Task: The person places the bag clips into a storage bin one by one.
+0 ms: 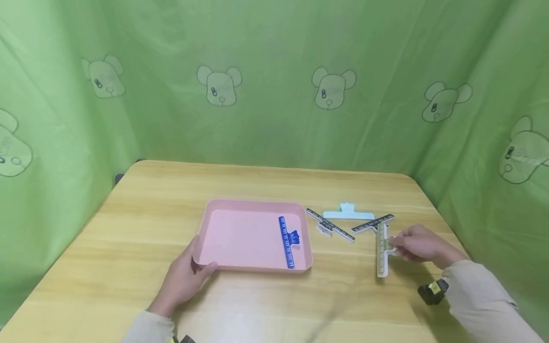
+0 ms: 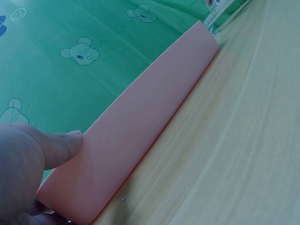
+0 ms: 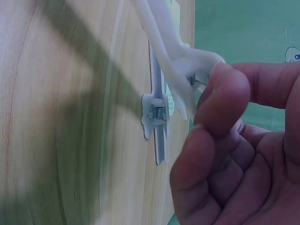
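Observation:
My left hand (image 1: 184, 276) grips the near left corner of a pink tray (image 1: 240, 206), thumb over the front wall and fingers round the side. In the left wrist view the thumb lies against the tray's outer wall (image 2: 140, 108). Inside the tray, at its right end, lies a blue clip (image 1: 287, 243) with a piano-key pattern. My right hand (image 1: 418, 245) pinches the handle of a long white clip (image 1: 381, 252), held above the table right of the tray. The right wrist view shows thumb and fingers on that clip's handle, near its spring.
Between tray and right hand lie two black-and-white piano-key clips, one slanted (image 1: 339, 230) by the tray and another (image 1: 364, 226) partly behind the held clip. A light blue clip (image 1: 349, 215) lies behind them. Green curtains (image 1: 274, 133) surround the wooden table (image 1: 128, 238).

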A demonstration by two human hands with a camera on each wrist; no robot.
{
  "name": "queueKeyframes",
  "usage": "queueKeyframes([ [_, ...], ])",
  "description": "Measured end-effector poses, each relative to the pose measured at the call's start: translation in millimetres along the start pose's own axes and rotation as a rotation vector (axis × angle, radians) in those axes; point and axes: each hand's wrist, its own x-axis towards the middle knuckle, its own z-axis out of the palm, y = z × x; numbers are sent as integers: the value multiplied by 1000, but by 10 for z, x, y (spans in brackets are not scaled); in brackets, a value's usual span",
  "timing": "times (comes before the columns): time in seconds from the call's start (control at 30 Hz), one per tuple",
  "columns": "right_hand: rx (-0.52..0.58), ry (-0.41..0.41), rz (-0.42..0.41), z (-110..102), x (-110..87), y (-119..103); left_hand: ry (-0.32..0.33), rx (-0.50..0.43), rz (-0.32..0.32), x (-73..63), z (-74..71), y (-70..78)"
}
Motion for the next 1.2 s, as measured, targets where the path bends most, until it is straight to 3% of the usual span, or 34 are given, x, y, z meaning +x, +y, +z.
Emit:
queueKeyframes([
  [0.57,-11,18,12,25,28,35,-11,-15,-11,-20,3,-22],
  [0.87,3,4,9,31,-3,29,8,-13,33,-14,12,-3],
  [1.2,-3,0,-2,19,3,-7,-6,-13,8,-14,-9,15],
])
